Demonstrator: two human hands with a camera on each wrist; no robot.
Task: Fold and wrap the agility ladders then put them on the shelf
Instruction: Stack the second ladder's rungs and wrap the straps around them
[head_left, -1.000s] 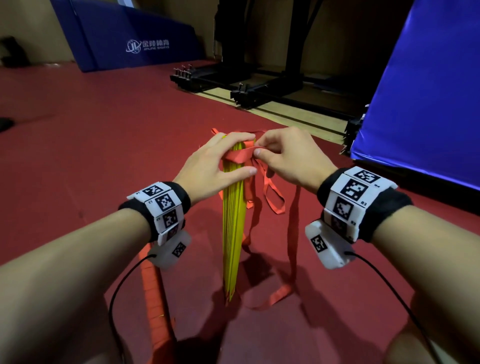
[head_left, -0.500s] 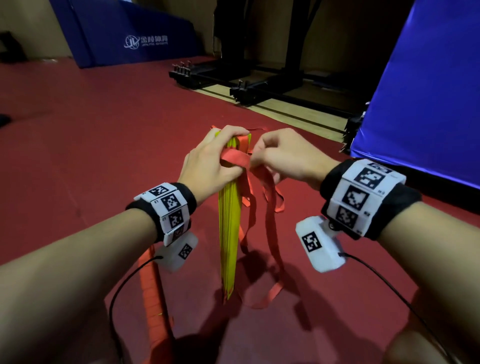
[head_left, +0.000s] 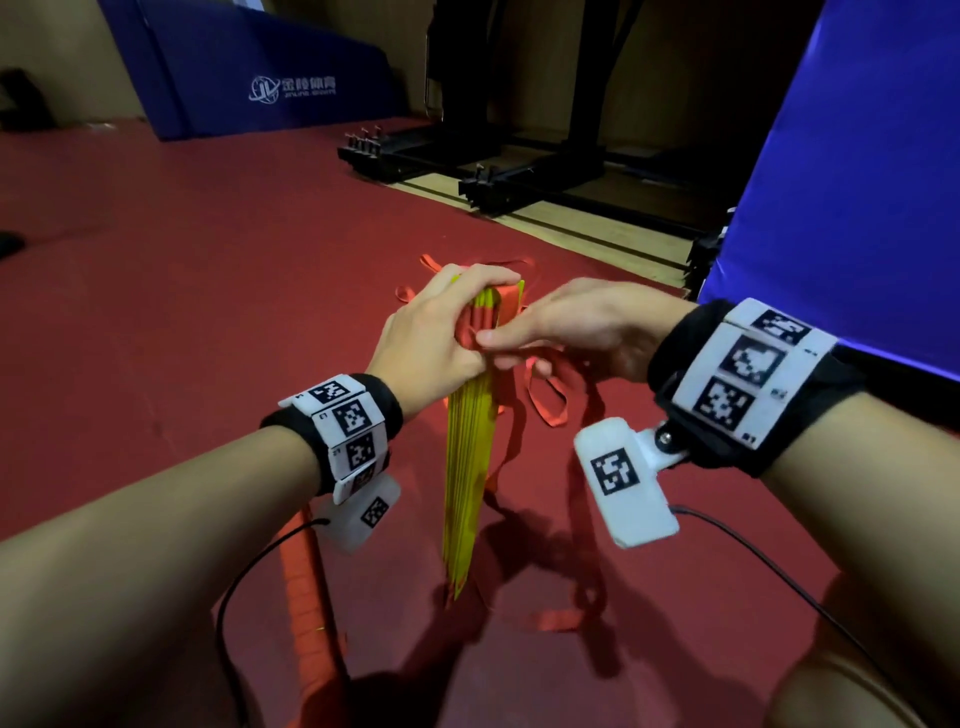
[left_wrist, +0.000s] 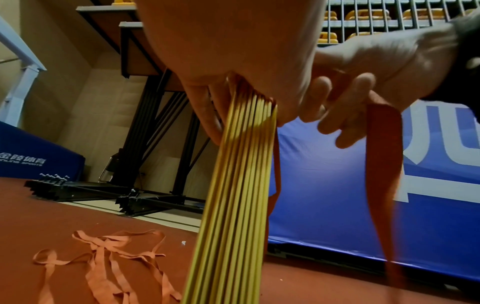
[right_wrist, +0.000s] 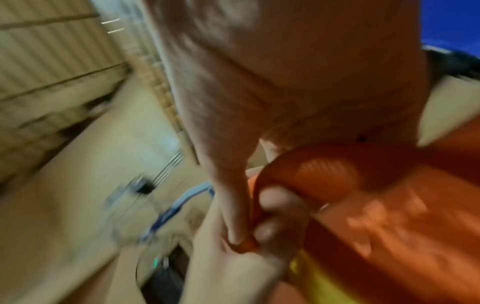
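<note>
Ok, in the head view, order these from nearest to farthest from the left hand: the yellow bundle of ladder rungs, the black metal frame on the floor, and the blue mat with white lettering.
1. Yellow bundle of ladder rungs: gripped in the left hand itself.
2. Black metal frame: on the floor, ahead and to the right.
3. Blue mat with white lettering: against the far wall, ahead on the left.
</note>
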